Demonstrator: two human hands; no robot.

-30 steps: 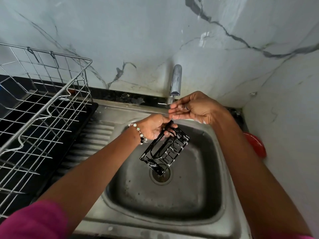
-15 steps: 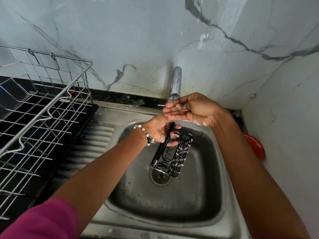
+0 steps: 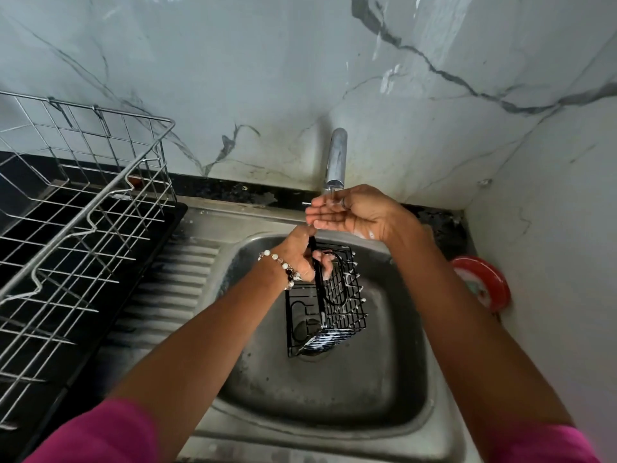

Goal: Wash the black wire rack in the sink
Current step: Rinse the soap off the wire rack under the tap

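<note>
This is a home kitchen, at the washing-up corner. A stainless steel sink [image 3: 430, 389] with a ribbed drainboard [image 3: 173, 282] sits in a dark desk [image 3: 230, 190], a chrome tap [image 3: 336, 160] runs water just above the fingers [image 3: 317, 212], and a wire dish drainer [image 3: 80, 228] stands well left of them. White marble-patterned tiles [image 3: 267, 78] cover both walls.

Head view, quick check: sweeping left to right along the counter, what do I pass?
Steel dish rack → ribbed drainboard → left hand gripping the black wire rack → right hand open under the tap → red round object.
</note>
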